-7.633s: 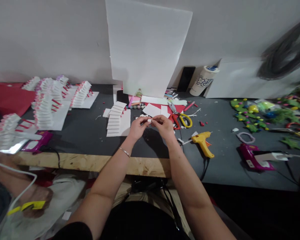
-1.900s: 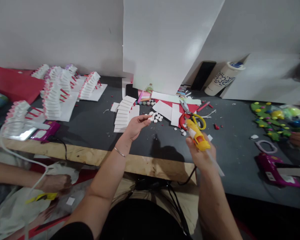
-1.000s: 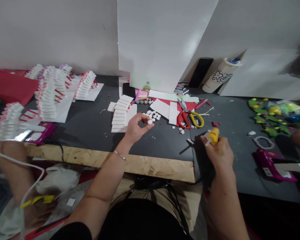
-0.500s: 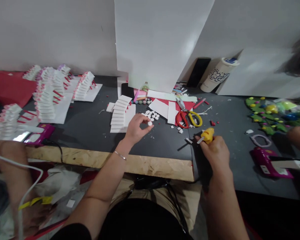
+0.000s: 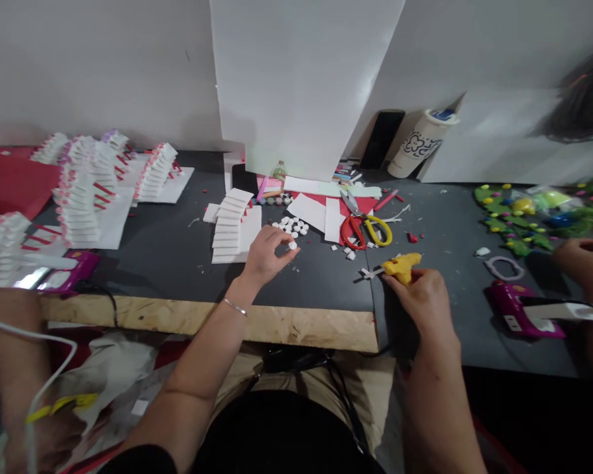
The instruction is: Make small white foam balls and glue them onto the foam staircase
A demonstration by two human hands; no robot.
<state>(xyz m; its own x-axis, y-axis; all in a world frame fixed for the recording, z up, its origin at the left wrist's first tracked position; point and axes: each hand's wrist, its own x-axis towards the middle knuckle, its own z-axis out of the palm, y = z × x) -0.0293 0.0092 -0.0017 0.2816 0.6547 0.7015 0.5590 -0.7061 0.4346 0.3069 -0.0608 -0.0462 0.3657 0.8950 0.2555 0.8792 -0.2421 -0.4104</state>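
Between the thumb and forefinger of my left hand (image 5: 267, 257) is a small white round piece (image 5: 292, 245). A cluster of similar white pieces (image 5: 291, 227) lies just behind it on the dark table. To the left of that hand is a fan-like row of white strips (image 5: 226, 237) mounted on a white board. My right hand (image 5: 427, 296) is closed on a yellow glue gun (image 5: 402, 266), with a whitish stick jutting from its left end. Its handle is partly hidden by my fingers.
Red-and-yellow scissors (image 5: 358, 224) lie behind the glue gun among paper scraps. A tumbler (image 5: 420, 145) and a dark phone (image 5: 383, 139) stand at the back. Purple power strips (image 5: 516, 309) are on both sides. Other people's arms reach in at far left and right.
The glue gun has turned so more of its yellow body shows, its stick now pointing left. My left hand keeps its pinch on the white piece. The whole view has shifted slightly.
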